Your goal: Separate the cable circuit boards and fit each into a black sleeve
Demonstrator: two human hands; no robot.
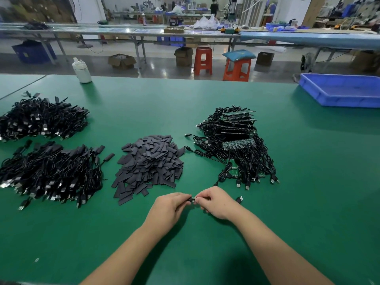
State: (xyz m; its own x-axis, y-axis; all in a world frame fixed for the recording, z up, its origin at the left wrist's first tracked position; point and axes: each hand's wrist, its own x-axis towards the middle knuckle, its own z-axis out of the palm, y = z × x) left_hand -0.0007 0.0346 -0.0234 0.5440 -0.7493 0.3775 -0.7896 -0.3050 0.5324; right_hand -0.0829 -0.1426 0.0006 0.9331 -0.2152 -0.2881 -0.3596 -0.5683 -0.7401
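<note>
Low over the green table (205, 103), a small circuit board (194, 198) is being fed into a black sleeve (188, 198), sleeve pinched by the left hand (169, 208), board by the right hand (216, 203); a straight, steady push seems called for next

At my twelve o'clock a long workbench (127, 31) crosses the hall over a glossy grey floor (160, 67). Two red stools (236, 68) and open cardboard boxes (121, 61) stand beneath it. At two o'clock I see a blue tray (339, 90) on my green table (164, 103).
</note>
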